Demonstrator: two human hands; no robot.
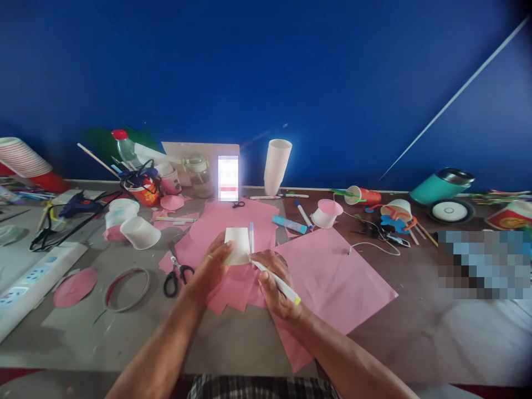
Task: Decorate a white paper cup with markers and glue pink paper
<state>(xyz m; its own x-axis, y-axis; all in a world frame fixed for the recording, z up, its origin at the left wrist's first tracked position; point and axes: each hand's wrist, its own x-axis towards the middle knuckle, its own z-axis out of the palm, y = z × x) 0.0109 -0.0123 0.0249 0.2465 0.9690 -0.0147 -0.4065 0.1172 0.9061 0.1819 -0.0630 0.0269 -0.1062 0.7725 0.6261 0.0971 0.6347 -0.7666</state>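
My left hand (216, 256) grips a small white paper cup (237, 245) from its left side, over pink paper. My right hand (276, 280) is closed around a white marker (282, 289) with a yellow rear end. The marker's tip is at the lower right edge of the cup; I cannot tell whether it touches. Just past the cup stands or lies a pale blue-tipped pen (251, 235). Pink paper sheets (332, 282) spread under and beside both hands. Black-handled scissors (177, 271) lie left of my left hand.
Behind my hands are a lit phone (228, 178), a stack of white cups (277, 166) and a glue stick (290, 224). A tape ring (127, 289), a tipped white cup (140, 232) and a power strip (31, 285) lie left. A teal bottle (436, 187) lies right.
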